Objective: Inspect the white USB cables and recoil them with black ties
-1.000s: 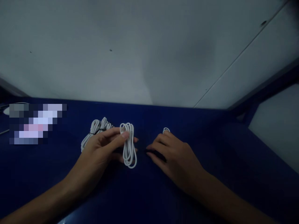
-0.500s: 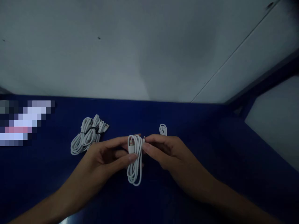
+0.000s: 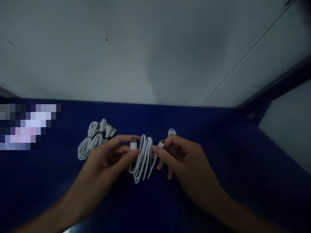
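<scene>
A white USB cable [image 3: 143,158], wound in long loops, hangs between my two hands above the blue surface. My left hand [image 3: 109,158] pinches it from the left, thumb in front, near the larger USB plug [image 3: 133,144] that points up. On the other side, my right hand [image 3: 182,155] grips the cable's smaller end plug [image 3: 160,143] between thumb and index finger. The lower fingers of my right hand are loosely curled behind. Parts of the loops are hidden by my fingers.
Left of my hands lies a pile of coiled white cables [image 3: 93,136] bound with dark ties. Another white coil [image 3: 171,132] sits just beyond my right hand, partly covered. A pale wall [image 3: 126,64] rises behind the blue tabletop [image 3: 136,116]. A blurred-out patch [image 3: 29,127] is at far left.
The two plugs have come apart to either side of the coil, and its loops have spread. My right hand has drawn the smaller plug to the right.
</scene>
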A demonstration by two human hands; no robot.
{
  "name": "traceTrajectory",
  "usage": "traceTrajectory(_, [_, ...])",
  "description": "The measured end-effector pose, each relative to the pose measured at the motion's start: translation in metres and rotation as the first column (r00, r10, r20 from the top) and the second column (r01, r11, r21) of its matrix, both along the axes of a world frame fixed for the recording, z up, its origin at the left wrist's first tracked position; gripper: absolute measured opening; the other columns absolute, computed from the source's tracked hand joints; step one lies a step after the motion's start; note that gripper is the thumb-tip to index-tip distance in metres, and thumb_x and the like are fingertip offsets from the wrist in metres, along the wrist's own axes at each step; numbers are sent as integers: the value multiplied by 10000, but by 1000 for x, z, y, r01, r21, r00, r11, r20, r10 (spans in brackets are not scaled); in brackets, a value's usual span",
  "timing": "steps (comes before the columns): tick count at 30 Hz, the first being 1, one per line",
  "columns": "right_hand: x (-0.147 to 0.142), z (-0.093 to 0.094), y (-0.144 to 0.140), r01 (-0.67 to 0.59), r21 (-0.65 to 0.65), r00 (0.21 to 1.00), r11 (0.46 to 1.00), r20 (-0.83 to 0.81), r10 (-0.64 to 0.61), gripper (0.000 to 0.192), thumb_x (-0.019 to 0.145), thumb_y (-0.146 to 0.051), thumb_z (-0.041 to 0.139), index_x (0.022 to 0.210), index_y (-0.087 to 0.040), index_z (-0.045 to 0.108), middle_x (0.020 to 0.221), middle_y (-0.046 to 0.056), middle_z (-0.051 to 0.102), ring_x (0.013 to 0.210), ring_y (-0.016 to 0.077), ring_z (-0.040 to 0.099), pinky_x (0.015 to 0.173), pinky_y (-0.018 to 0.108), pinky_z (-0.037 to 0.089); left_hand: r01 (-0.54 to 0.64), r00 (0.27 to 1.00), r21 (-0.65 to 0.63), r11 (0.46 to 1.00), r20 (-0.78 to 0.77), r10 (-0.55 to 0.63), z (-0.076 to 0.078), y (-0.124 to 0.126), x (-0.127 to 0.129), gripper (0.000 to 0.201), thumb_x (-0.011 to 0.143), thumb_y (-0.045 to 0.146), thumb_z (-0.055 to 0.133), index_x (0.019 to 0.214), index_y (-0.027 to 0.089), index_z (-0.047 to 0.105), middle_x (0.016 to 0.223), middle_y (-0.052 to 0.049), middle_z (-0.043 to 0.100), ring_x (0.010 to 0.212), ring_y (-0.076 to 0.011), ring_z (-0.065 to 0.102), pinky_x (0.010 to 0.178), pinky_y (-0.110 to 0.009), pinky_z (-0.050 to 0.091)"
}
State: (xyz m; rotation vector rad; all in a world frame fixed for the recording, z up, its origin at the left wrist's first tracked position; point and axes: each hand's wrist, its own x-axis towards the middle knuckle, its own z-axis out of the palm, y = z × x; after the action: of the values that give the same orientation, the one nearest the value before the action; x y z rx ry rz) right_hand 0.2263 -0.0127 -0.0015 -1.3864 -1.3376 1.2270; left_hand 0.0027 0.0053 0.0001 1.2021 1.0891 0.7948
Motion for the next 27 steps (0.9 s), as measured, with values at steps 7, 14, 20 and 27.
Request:
traceTrajectory(7, [2, 5, 1, -62, 20, 996, 998, -56, 63, 304, 1083, -405, 723, 867, -192, 743, 841, 16, 768, 644, 104, 654, 525, 174, 558, -39, 982, -124, 991, 177, 61, -1, 1, 1, 267, 1031, 377, 823, 1246, 285, 696, 979, -39, 878, 830, -202, 851, 754, -246, 665])
traceTrajectory(14, [3, 11, 2, -111, -34, 993, 993, -29, 110, 415, 1130, -448, 634, 787, -215, 664, 886, -8, 729, 631, 99, 596, 577, 236, 547, -43, 979, -122, 992, 191, 66, 4, 0, 5, 133, 1073, 372, 760, 1085, 240, 766, 1212, -80, 872, 1073, -276, 863, 922, -319, 706])
traceTrajectory(20, [8, 10, -2, -92, -13, 991, 996, 94, 93, 405, 1175, -495, 513, 952, -259, 754, 780, -10, 684, 750, 174, 676, 716, 341, 557, -49, 973, -158, 986, 217, 83, 10, 0, 7, 108, 1063, 329, 781, 1047, 225, 801, 1265, -89, 869, 1141, -276, 851, 925, -298, 718])
traceTrajectory(27, [5, 7, -2, -48, -41, 998, 998, -45, 46, 385, 1183, -468, 532, 1065, -238, 818, 852, 16, 789, 757, 175, 745, 758, 348, 597, 29, 939, -241, 970, 338, 56, 5, 4, 6, 111, 1013, 236, 846, 1124, 237, 841, 1116, -65, 911, 980, -217, 887, 872, -229, 713])
